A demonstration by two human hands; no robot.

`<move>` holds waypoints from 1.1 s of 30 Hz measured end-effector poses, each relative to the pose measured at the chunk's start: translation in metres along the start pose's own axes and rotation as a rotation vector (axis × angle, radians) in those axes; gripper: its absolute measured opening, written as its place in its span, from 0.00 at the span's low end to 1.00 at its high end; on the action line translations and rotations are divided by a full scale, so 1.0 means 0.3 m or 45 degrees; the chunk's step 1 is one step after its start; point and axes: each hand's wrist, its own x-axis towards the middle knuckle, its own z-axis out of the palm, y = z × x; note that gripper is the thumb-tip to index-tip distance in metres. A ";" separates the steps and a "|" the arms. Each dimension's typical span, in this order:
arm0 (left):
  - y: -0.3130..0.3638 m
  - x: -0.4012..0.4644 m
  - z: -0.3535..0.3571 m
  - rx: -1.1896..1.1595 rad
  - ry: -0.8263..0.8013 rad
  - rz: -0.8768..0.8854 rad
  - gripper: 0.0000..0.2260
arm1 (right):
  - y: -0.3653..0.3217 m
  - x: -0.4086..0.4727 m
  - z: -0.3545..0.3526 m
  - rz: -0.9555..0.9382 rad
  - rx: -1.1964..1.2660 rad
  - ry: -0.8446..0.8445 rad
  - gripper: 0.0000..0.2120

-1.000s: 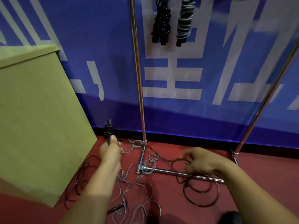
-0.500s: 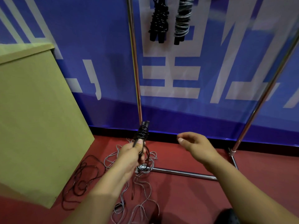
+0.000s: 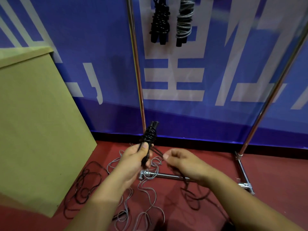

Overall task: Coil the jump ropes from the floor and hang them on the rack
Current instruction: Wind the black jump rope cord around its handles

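My left hand [image 3: 135, 161] grips the black handles of a jump rope [image 3: 149, 135], which stand upright with several turns of dark cord wound round them. My right hand [image 3: 181, 163] pinches the same cord just right of the handles; the rest of it trails down to loose loops [image 3: 193, 197] on the red floor. A grey rope [image 3: 146, 197] lies tangled on the floor under my hands, and a black rope [image 3: 85, 185] lies to its left. Two coiled ropes, one black [image 3: 159, 22] and one grey [image 3: 184, 22], hang on the metal rack [image 3: 137, 77].
A tan cabinet [image 3: 36, 122] stands at the left, close to the black rope. The rack's base bars [image 3: 168, 175] run across the floor beneath my hands, with its right upright [image 3: 260, 114] slanting up. A blue banner wall [image 3: 216, 114] is behind.
My left hand rose and moved right with the handles, and more cord is wound round them. My right hand lifted from the floor loops and came in to pinch the cord beside the handles.
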 end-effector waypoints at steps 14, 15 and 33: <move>-0.060 0.071 -0.114 1.410 0.138 -0.097 0.14 | -0.003 -0.044 -0.033 -0.486 -1.285 0.283 0.11; -0.062 0.072 -0.114 1.471 0.090 -0.113 0.14 | -0.001 -0.047 -0.031 -0.532 -1.319 0.272 0.11; -0.008 -0.079 0.048 1.248 -0.800 0.087 0.08 | 0.029 0.011 -0.104 -0.157 -0.607 0.456 0.14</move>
